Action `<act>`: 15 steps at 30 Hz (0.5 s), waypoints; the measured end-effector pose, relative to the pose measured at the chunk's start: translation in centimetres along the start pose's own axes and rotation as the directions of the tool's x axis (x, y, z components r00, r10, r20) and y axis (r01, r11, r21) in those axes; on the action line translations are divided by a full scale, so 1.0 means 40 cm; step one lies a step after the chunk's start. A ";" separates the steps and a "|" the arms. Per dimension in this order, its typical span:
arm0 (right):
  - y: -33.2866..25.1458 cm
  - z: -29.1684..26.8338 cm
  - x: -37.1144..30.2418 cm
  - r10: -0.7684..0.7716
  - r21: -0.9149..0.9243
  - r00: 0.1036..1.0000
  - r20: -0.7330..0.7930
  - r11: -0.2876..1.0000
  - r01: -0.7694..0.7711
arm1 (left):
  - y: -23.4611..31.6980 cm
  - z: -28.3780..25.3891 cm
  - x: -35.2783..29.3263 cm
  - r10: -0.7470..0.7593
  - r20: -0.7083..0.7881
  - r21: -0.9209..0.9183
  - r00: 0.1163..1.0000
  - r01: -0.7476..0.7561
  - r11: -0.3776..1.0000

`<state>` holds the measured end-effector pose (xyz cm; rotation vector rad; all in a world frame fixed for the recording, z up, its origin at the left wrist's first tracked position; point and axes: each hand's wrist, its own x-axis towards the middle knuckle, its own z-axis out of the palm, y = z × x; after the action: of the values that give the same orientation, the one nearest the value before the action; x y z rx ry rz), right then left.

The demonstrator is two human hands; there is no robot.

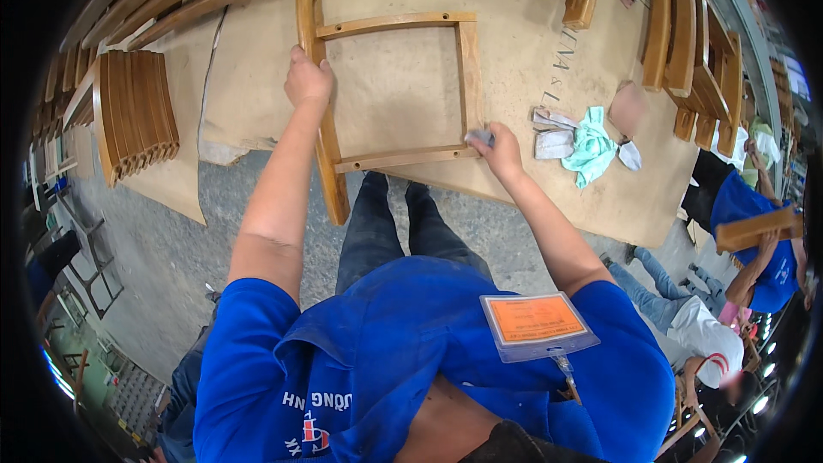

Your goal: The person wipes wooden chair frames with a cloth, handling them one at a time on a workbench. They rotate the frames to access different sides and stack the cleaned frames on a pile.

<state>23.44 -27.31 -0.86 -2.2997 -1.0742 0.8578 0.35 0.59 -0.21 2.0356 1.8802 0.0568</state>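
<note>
A four-sided wooden frame, probably a piece of furniture, lies on the cardboard-covered table in front of me. Its thick left post runs past both cross rails, which have small dark holes. My left hand is wrapped round the upper part of this post. At the near right corner, my right hand pinches a small grey pad, which looks like folded sandpaper, against the wood. To the right of that hand lie a mint-green cloth and some greyish folded pieces.
Brown cardboard covers the table, its near edge close to my legs. Curved wooden parts are stacked at left, with more slats at far left. Wooden frames stand at right. A co-worker in blue holds a wooden piece beyond them.
</note>
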 end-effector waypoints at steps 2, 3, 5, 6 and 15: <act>0.012 0.001 -0.009 -0.172 -0.063 0.984 -0.037 0.983 0.170 | 0.000 0.001 -0.003 0.012 -0.026 0.000 1.000 -0.012 1.000; 0.017 -0.004 -0.005 -0.250 -0.105 0.965 -0.080 0.965 0.242 | -0.001 0.001 -0.007 0.010 -0.024 -0.008 1.000 -0.010 1.000; 0.011 -0.005 0.075 -0.182 -0.106 0.978 -0.104 0.980 0.171 | 0.001 -0.001 -0.004 0.008 -0.025 -0.019 1.000 -0.009 1.000; 0.009 -0.006 0.102 -0.229 -0.094 0.957 -0.176 0.972 0.216 | 0.000 -0.001 -0.006 0.015 -0.030 -0.030 0.999 -0.016 0.999; 0.055 -0.015 0.005 -0.151 -0.155 0.985 0.089 0.974 0.164 | -0.010 0.006 -0.001 0.018 -0.021 -0.053 1.000 -0.019 0.998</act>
<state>25.08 -28.52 -1.90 -2.2889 -1.3864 0.8287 0.04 0.53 -0.53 2.0247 1.8522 0.1321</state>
